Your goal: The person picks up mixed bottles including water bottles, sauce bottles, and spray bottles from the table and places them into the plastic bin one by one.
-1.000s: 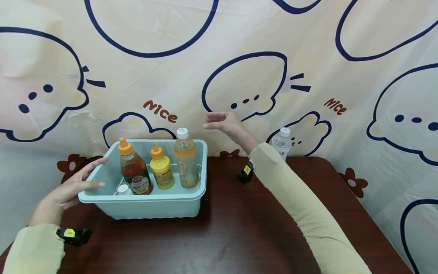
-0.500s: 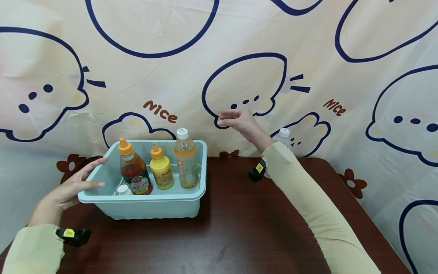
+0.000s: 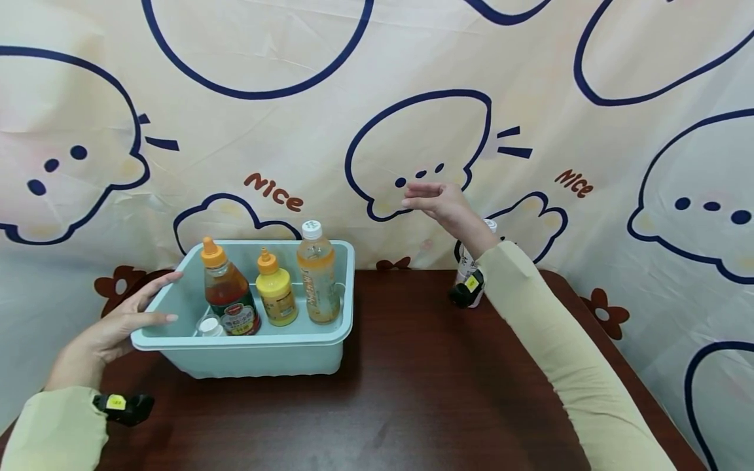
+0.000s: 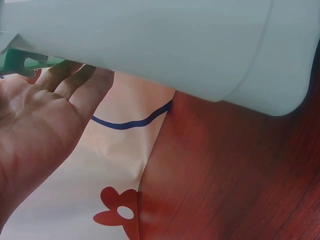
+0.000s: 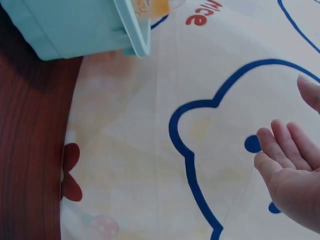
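Observation:
My left hand [image 3: 114,330] grips the left end of a light blue plastic tub [image 3: 253,360], its thumb reaching over the rim. Inside the tub lean a squeeze bottle of dark amber liquid with an orange cap [image 3: 232,294], a yellow squeeze bottle [image 3: 275,293] and a clear drink bottle with a white cap [image 3: 319,281]. Another white cap [image 3: 211,326] shows low in the front left corner. To the right of the tub, my right hand [image 3: 450,210] hangs in the air with fingers extended, holding nothing. Its wrist partly covers a clear plastic bottle [image 3: 465,265].
The dark brown wooden table [image 3: 406,392] extends in front of and to the right of the tub. A cream cloth backdrop [image 3: 412,52] with cartoon outlines hangs right behind the table's back edge.
My right hand has moved away from the tub to the right, its forearm passing in front of the bottle standing there. My left hand, the tub and its bottles stay in place.

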### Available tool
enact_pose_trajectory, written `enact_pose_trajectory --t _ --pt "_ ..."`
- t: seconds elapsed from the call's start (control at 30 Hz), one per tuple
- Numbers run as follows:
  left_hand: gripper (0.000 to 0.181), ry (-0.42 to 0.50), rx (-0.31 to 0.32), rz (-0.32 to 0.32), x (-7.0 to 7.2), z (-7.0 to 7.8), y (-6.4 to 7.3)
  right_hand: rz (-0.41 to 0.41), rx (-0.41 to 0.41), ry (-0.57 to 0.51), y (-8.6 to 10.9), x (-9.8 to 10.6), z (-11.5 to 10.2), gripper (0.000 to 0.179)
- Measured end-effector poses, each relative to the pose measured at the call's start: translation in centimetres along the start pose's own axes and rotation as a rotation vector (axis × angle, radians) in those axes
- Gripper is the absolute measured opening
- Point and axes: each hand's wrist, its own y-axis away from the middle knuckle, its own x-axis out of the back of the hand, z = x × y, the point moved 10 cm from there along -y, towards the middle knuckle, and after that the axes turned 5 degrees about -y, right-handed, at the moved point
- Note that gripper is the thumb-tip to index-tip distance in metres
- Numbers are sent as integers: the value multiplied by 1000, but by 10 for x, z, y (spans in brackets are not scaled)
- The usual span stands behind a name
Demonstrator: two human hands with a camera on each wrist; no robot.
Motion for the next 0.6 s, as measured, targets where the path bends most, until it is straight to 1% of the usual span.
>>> enact_pose_trajectory --t 0.17,0.33,0.6 --pt "67 10 -8 -3 0 0 0 14 6 -28 2 13 -4 51" --pt "68 0 -1 1 1 0 -1 32 2 -25 5 25 -7 53" --pt "68 23 -8 -16 0 -2 -1 59 -1 -11 10 45 -8 55"
